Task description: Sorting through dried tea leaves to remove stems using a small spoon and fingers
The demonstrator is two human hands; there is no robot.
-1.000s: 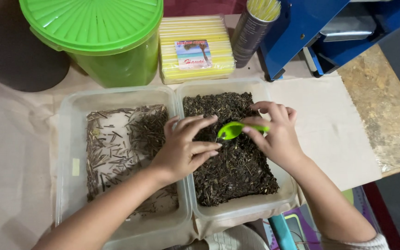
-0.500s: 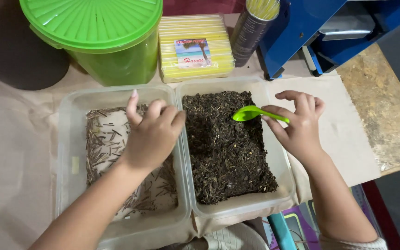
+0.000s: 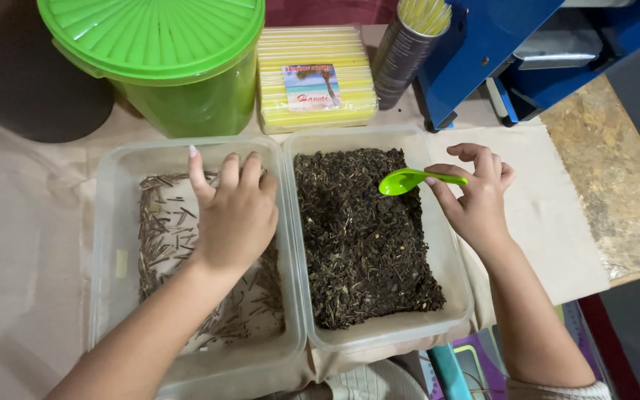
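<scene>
My right hand (image 3: pixel 477 196) holds a small green plastic spoon (image 3: pixel 409 180) over the right clear tub (image 3: pixel 461 274), which is filled with dark crumbly dried leaves (image 3: pixel 361 237). The spoon's bowl points left and hovers just above the leaves. My left hand (image 3: pixel 235 211) reaches palm down into the left clear tub (image 3: pixel 109 222), fingers curled among thin brown dried stalks (image 3: pixel 164 230). Whether it grips any stalks is hidden under the hand.
A green bucket with a ribbed lid (image 3: pixel 157 55) stands behind the left tub. A yellow pack of straws (image 3: pixel 314 78) and a dark tube of yellow straws (image 3: pixel 409 44) sit behind the right tub. A blue machine (image 3: pixel 505 44) stands at the back right. Beige cloth (image 3: pixel 24 259) covers the table.
My left hand moved from the right tub across into the left tub of stalks. My right hand drew the spoon away to the right and lifted it slightly.
</scene>
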